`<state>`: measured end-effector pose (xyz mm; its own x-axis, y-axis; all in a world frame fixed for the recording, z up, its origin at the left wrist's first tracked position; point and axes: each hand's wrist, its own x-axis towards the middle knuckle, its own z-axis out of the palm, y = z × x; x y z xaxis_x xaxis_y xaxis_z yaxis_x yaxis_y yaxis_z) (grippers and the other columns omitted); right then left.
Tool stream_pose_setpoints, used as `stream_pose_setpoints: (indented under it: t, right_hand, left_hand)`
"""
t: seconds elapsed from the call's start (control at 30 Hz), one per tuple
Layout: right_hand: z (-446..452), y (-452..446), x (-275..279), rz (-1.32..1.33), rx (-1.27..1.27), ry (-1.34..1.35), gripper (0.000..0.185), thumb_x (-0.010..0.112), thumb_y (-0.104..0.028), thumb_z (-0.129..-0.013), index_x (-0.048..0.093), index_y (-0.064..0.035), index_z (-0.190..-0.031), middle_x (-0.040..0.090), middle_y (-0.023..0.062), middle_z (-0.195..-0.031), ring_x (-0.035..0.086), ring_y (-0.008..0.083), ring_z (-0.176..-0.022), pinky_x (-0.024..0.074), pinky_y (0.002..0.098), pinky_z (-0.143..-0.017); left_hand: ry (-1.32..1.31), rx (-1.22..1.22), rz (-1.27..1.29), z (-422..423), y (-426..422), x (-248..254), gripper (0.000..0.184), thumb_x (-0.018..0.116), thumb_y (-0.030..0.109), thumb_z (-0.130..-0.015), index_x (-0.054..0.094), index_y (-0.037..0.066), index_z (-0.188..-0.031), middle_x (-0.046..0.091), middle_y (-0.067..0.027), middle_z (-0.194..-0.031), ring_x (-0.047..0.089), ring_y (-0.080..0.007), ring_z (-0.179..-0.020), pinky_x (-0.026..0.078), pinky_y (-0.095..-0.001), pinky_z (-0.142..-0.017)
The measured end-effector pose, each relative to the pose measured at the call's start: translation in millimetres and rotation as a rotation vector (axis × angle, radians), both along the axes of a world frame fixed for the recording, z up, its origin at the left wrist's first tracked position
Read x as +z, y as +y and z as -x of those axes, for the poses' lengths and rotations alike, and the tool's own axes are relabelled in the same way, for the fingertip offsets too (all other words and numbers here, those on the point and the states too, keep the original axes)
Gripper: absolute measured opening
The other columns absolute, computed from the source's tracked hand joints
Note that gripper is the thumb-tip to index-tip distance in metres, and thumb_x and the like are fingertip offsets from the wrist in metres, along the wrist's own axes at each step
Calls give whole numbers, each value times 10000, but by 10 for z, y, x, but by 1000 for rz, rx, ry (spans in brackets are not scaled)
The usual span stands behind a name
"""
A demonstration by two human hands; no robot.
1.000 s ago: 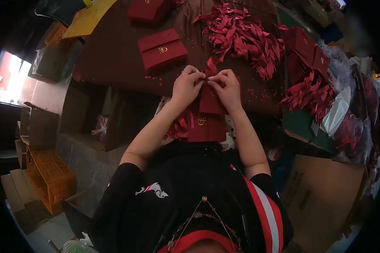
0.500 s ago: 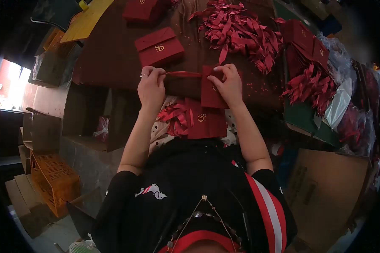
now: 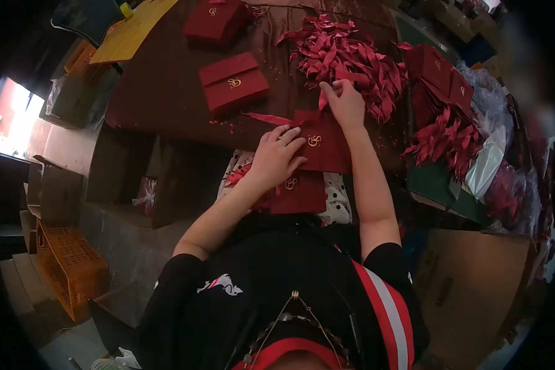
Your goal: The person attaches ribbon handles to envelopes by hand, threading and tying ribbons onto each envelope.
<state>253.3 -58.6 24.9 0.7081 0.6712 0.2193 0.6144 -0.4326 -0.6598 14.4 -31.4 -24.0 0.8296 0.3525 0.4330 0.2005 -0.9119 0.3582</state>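
Dim light falls on the broad, brown-clothed table (image 3: 160, 92) before me, and one dark red, gold-monogrammed paper bag (image 3: 333, 151) lies at its near edge. Nearest my body, below that bag, a second dark red, gold-monogrammed bag (image 3: 302, 198) rests on white, black-dotted cloth (image 3: 338, 206) over my lap. Shiny red ribbons (image 3: 237, 177) lie to its left, partly hidden by my forearm.

My left hand (image 3: 276, 155) lies across the first bag's left edge, fingers loosely spread and pressing on it, not curled around anything. By its upper left corner, a narrow red satin ribbon (image 3: 268, 117) sticks out leftward. My right hand (image 3: 346, 105) is just above the bag's top edge, thumb and forefinger close together; I cannot tell whether they pinch a ribbon.

To the bag's right, red ribbon bundles (image 3: 447, 145) hang by a green box (image 3: 422, 185). Beyond the bag to the left sits a boxy dark red package (image 3: 237, 89); above it, a loose heap of crimson ribbons (image 3: 364, 58).
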Motion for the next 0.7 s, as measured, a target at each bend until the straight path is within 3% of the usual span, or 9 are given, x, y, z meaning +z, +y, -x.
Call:
stream_pose_setpoints:
  t: [0.1,0.17,0.23,0.27,0.4,0.53,0.63,0.67,0.7]
  right_hand:
    - [-109,165,-282,-110,56,-43,414,809,-338,-864,664,-32,-1101,746,132,-987,721,328,-912,559,450,-815]
    - [-118,152,-325,-137,56,9,424,812,-269,-876,656,-12,-1174,746,106,-991,718,267,-861,562,387,-782]
    - [-48,59,-272,-555,126,396,423,791,-179,-907,645,3,-1260,738,57,-974,685,158,-838,542,283,-759]
    - [-42,4,-239,-640,162,615,432,758,-106,-935,622,16,-1326,720,22,-966,602,49,-786,479,194,-673]
    - [121,-350,133,-714,202,901,372,740,-109,-957,649,-1,-1301,702,11,-890,476,5,-609,353,202,-514]
    - [255,-500,215,-832,229,998,305,744,-137,-963,688,-17,-1238,677,-6,-824,484,24,-584,363,209,-519]
    - [330,-588,92,-609,357,701,173,735,-146,-971,723,-30,-1099,646,-28,-811,527,31,-628,401,206,-539]
    - [367,-596,22,-573,370,683,155,731,-141,-972,720,-31,-1082,649,-30,-818,532,26,-634,407,204,-548]
    - [411,-597,-53,-539,382,667,138,727,-135,-973,717,-31,-1064,652,-31,-825,537,22,-641,413,202,-556]
  left_hand:
    - [-14,9,7,19,11,-5,432,752,343,-862,683,109,-1218,604,-111,-1394,503,-339,-1333,426,-491,-1057]
    - [-47,-9,37,41,25,-21,418,749,338,-867,686,109,-1211,603,-101,-1397,500,-333,-1340,424,-492,-1062]
    - [-27,-12,31,52,61,0,413,748,338,-866,688,118,-1210,600,-87,-1401,492,-332,-1354,420,-496,-1071]
    - [-25,-27,26,52,94,12,412,749,336,-864,689,122,-1211,600,-86,-1401,489,-333,-1358,419,-500,-1072]
    - [82,-20,25,3,233,89,418,745,288,-887,680,144,-1274,586,-41,-1457,445,-337,-1422,389,-491,-1126]
    - [124,-7,-41,-115,438,92,437,748,273,-883,666,133,-1288,569,-62,-1472,481,-356,-1387,424,-492,-1092]
    - [-10,60,-21,-137,460,77,469,761,286,-871,654,111,-1294,577,-111,-1437,538,-373,-1308,462,-469,-1052]
    - [-103,132,-35,-121,428,62,500,778,319,-865,646,92,-1290,612,-138,-1317,593,-364,-1194,508,-432,-976]
    - [-98,134,-34,-98,345,107,500,778,319,-865,646,92,-1290,612,-138,-1317,593,-364,-1194,508,-432,-976]
